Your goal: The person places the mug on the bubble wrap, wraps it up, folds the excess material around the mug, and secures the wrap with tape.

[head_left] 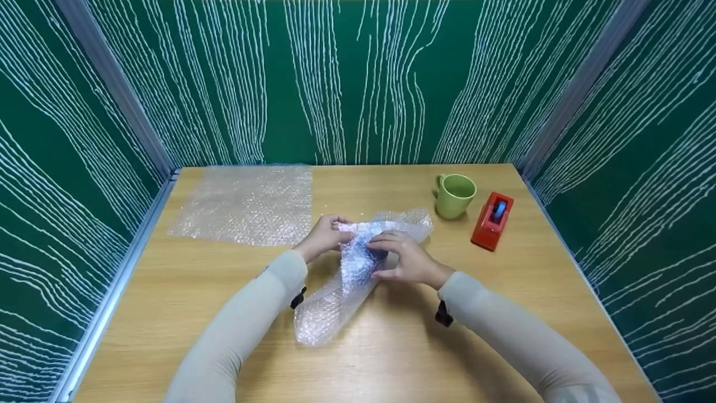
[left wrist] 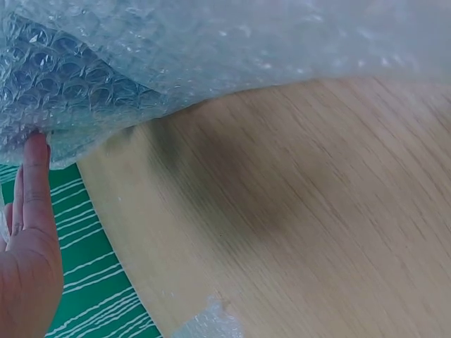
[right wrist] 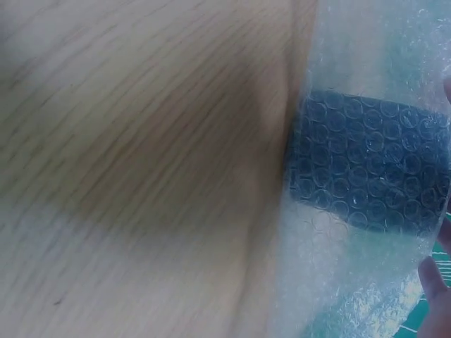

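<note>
A dark blue object (head_left: pixel 373 256) lies wrapped in a sheet of bubble wrap (head_left: pixel 335 302) at the middle of the wooden table (head_left: pixel 503 313). My left hand (head_left: pixel 334 230) grips the bundle's left end. My right hand (head_left: pixel 386 258) holds it from the right, fingers over the top and thumb below. The sheet's loose tail trails toward me on the table. In the left wrist view a fingertip (left wrist: pixel 36 151) touches the edge of the wrap (left wrist: pixel 211 49), with the blue object (left wrist: pixel 67 77) showing through. The right wrist view shows the dark object (right wrist: pixel 370 169) under the bubbles (right wrist: pixel 366 282).
A second flat bubble wrap sheet (head_left: pixel 246 204) lies at the table's back left. A green mug (head_left: pixel 454 195) and a red tape dispenser (head_left: pixel 492 220) stand at the back right. Green patterned walls (head_left: pixel 358 84) close in three sides.
</note>
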Demonstrator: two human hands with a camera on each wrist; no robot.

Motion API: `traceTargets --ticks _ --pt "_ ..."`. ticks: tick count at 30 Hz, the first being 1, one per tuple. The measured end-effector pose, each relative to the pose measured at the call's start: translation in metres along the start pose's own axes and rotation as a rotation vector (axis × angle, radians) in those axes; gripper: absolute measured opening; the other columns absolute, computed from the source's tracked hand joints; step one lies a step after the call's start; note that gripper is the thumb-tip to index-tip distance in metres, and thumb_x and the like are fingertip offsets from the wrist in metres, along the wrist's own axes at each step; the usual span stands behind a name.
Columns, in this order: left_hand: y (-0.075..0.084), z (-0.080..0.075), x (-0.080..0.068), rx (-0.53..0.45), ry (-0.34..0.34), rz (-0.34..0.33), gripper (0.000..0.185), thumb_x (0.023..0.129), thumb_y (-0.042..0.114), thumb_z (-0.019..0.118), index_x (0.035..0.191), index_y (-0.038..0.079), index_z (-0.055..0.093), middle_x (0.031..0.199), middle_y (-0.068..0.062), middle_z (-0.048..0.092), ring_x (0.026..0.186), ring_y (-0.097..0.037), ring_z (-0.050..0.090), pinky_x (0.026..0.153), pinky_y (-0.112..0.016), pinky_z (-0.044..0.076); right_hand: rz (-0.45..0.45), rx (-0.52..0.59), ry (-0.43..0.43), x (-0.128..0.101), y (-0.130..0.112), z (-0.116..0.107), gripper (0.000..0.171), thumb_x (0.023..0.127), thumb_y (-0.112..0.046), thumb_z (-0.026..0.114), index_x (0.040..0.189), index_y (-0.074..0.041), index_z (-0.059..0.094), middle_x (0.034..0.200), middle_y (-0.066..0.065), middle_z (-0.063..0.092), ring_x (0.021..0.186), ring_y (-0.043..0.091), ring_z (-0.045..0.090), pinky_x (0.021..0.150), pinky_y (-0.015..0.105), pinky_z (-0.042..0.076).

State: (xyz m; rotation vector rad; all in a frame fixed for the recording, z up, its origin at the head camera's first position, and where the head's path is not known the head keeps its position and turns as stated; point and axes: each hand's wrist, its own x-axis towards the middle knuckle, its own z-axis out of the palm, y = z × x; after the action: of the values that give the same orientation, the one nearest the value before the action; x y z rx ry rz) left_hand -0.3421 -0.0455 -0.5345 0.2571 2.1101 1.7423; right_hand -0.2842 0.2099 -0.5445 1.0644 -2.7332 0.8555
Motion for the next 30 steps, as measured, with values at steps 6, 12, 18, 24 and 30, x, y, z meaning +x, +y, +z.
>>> traceTargets --ticks 6,12,18,24,30 --pt "0.002 -0.001 -0.001 0.021 -0.034 0.014 0.038 0.099 0.007 0.073 0.135 -0.003 0.067 0.12 -0.015 0.073 0.096 -0.018 0.07 0.084 -0.037 0.068 -0.017 0.004 -0.043 0.004 0.0 -0.002 0.06 0.084 -0.026 0.093 0.138 -0.008 0.073 0.14 0.015 0.073 0.134 0.038 0.066 0.121 0.061 0.047" --pt "0.002 0.0 0.001 0.0 -0.064 0.006 0.038 0.096 0.004 0.076 0.132 -0.003 0.068 0.109 -0.007 0.07 0.093 -0.016 0.068 0.08 -0.029 0.067 -0.077 0.02 -0.043 0.007 0.001 -0.004 0.043 0.088 -0.021 0.09 0.128 -0.007 0.078 0.128 0.012 0.079 0.124 0.035 0.07 0.115 0.059 0.051" --pt "0.003 0.001 0.002 -0.015 -0.092 0.004 0.037 0.094 0.003 0.078 0.129 -0.003 0.069 0.113 -0.011 0.072 0.097 -0.017 0.069 0.083 -0.03 0.068 -0.096 0.016 -0.062 0.009 0.001 -0.005 0.032 0.09 -0.02 0.087 0.119 -0.007 0.08 0.118 0.01 0.081 0.116 0.033 0.071 0.11 0.057 0.052" --pt "0.004 0.002 0.002 0.0 -0.107 -0.001 0.042 0.092 0.003 0.08 0.132 -0.002 0.069 0.12 -0.014 0.073 0.103 -0.019 0.069 0.087 -0.032 0.067 -0.098 0.002 -0.086 0.011 -0.001 -0.007 0.027 0.092 -0.019 0.085 0.114 -0.005 0.081 0.112 0.01 0.082 0.11 0.033 0.072 0.112 0.058 0.05" --pt "0.001 0.005 0.003 0.024 -0.108 0.015 0.042 0.092 0.004 0.081 0.131 -0.003 0.069 0.115 -0.011 0.071 0.102 -0.018 0.067 0.086 -0.031 0.067 -0.111 0.006 -0.102 0.012 0.0 -0.005 0.021 0.093 -0.017 0.083 0.109 -0.004 0.082 0.106 0.009 0.083 0.105 0.031 0.073 0.114 0.06 0.047"
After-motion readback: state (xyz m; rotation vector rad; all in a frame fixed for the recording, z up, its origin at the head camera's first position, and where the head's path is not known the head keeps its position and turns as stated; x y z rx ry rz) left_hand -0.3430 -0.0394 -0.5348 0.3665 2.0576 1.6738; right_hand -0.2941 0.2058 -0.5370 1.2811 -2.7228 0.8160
